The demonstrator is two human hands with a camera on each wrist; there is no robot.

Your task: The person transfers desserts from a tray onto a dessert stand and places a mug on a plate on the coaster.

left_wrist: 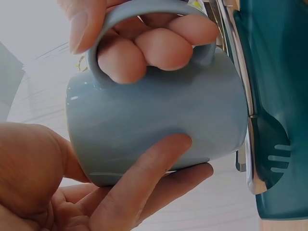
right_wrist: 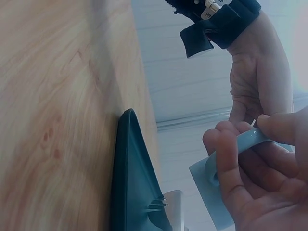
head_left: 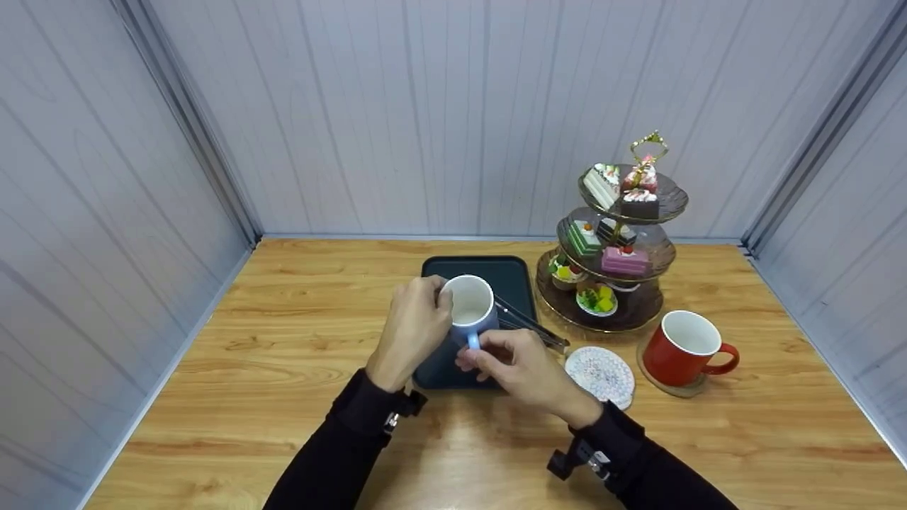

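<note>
A light blue mug (head_left: 486,324) with a white inside is held over the dark green tray (head_left: 438,372). My left hand (head_left: 414,322) grips its body from the left side, thumb near the rim; the left wrist view shows two fingers stretched along the wall. On the near side my right hand (head_left: 528,368) holds the mug's handle (right_wrist: 250,139), with several fingers through the loop and the thumb on it. Slim metal utensils (head_left: 531,322) lie across the tray's right side; one ends in fork-like tines (left_wrist: 278,159). The mug hides part of them.
Right of the tray stands a three-tier stand (head_left: 599,273) with small cakes and cups. Nearer lie round patterned coasters (head_left: 601,375). A red mug (head_left: 673,358) sits on a brown coaster (head_left: 648,372) farther right. Pale panels (head_left: 439,120) enclose the wooden table (head_left: 283,340).
</note>
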